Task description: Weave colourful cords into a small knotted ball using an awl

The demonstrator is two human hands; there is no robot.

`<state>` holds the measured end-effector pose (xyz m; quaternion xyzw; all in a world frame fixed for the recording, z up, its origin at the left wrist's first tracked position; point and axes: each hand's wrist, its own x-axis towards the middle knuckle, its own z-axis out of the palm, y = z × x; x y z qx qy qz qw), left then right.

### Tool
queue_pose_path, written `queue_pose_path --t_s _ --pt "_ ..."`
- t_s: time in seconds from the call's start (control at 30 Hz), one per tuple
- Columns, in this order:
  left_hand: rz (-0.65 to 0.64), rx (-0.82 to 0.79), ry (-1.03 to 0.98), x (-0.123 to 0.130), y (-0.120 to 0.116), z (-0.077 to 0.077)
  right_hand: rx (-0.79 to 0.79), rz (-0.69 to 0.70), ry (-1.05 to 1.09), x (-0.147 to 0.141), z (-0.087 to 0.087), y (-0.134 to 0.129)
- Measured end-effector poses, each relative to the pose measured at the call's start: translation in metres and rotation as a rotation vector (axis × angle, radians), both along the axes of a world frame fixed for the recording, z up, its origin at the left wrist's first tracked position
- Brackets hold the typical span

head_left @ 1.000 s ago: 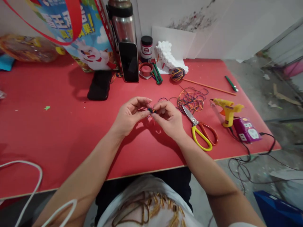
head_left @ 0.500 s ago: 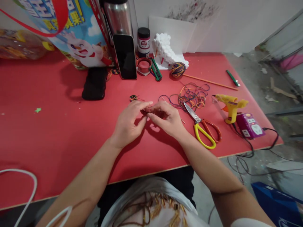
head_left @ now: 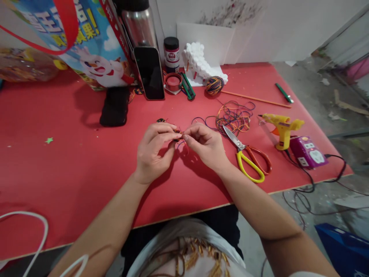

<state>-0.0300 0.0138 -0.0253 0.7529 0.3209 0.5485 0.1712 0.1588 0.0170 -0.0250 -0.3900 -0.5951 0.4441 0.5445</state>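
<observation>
Both hands meet above the middle of the red table. My left hand (head_left: 154, 152) pinches a small bundle of multicoloured thread (head_left: 179, 139) between thumb and fingers. From the right, my right hand (head_left: 206, 145) pinches the same bundle, its fingertips nearly touching those of the left. Loose thread ends hang below the fingertips; the bundle's exact shape is mostly hidden. A small dark thread piece (head_left: 161, 120) lies just behind my left hand. Beyond my right hand is a loose tangle of coloured thread (head_left: 234, 117), with open scissors (head_left: 240, 145) beside it.
A yellow glue gun (head_left: 284, 129) and purple power box (head_left: 308, 152) sit at the right. Along the back are a thread ball (head_left: 214, 85), an orange stick (head_left: 256, 99), a green cutter (head_left: 188, 87), a leaning phone (head_left: 149, 73) and a black case (head_left: 115, 105).
The fingers of my left hand have come down closer together over the bundle, and more thread shows between the hands. My right hand has shifted slightly right. The view has moved a little.
</observation>
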Motion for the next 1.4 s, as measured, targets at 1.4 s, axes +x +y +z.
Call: queue_pose_path --t_s 1.4 --pt "0.039 -0.660 -0.375 0.015 0.000 -0.004 -0.311 0.025 0.175 -0.005 0.006 -0.001"
